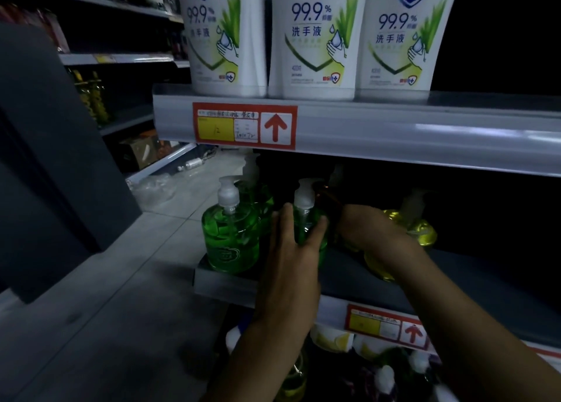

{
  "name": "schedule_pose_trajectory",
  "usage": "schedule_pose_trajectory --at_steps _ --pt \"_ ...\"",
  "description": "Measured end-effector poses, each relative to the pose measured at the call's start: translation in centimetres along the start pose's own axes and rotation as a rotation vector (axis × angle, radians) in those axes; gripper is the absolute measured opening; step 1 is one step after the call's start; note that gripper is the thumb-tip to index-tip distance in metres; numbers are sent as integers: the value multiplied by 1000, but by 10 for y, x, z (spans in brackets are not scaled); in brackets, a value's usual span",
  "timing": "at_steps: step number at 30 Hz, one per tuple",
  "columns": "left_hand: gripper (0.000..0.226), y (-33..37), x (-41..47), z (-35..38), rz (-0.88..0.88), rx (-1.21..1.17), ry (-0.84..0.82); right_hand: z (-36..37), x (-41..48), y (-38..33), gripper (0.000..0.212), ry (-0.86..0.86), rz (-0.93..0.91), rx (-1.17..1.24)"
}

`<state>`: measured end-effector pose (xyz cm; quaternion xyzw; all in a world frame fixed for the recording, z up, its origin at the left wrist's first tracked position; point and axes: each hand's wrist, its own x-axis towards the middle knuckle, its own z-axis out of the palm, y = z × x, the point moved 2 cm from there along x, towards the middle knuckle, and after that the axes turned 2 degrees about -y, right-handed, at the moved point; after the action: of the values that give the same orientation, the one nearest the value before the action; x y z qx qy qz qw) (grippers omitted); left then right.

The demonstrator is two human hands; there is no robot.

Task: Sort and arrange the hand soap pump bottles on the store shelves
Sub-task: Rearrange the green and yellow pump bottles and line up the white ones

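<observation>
1. Head view: the left hand (290, 250) reaches onto the middle shelf (224, 285) and grips a green pump bottle (306, 224). Fingers curl round the bottle's left side and the thumb lies on its right side.
2. That bottle stands upright near the shelf's front edge, with its white pump head above the hand.
3. The right hand (364, 225) reaches farther in, just right of the held bottle. Its fingers are lost in the dark, so I cannot tell whether it holds anything.
4. To the left a second green bottle (230, 241) stands at the shelf's near left corner, with a third green bottle (256, 195) just behind it.
5. A yellow bottle (420, 227) stands to the right, beyond the right forearm.
6. On the upper shelf (394, 128) three white Safeguard bottles (315, 34) stand side by side. A red price tag (244, 127) with an upward arrow is fixed to its front rail.
</observation>
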<state>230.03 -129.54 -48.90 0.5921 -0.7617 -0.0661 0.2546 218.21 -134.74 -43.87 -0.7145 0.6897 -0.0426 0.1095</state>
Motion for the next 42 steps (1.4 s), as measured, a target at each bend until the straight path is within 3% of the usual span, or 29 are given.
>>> schedule_pose_trajectory --at_steps 4,8,11,13,16,19,24,32,36,40,42 --pt "92 0 9 0 9 -23 -4 5 -21 19 33 217 -31 49" --pt "94 -1 20 0 6 -48 -24 23 -51 40 60 303 71 120" --pt "91 -1 20 -3 5 -76 -37 32 -76 37 58 615 73 104" --pt "87 0 15 -5 -46 -129 -24 34 -82 24 50 786 -51 152" --pt "80 -3 6 -7 -105 -127 29 42 -62 5 54 684 -225 344" --pt "78 -6 3 -7 -88 -93 -4 61 -33 2 63 520 -272 431" --pt "81 -10 5 -8 -83 -67 -40 68 -10 5 51 533 -225 514" --pt "79 -9 15 -9 -127 -52 -78 72 1 -1 53 483 -281 527" --pt "76 0 6 -14 -88 81 -20 66 -20 3 67 437 -310 397" --pt "74 26 -15 -14 88 313 -75 61 -79 26 53 279 -346 55" --pt "76 44 -25 -6 170 377 -141 54 -110 48 48 299 -303 -58"
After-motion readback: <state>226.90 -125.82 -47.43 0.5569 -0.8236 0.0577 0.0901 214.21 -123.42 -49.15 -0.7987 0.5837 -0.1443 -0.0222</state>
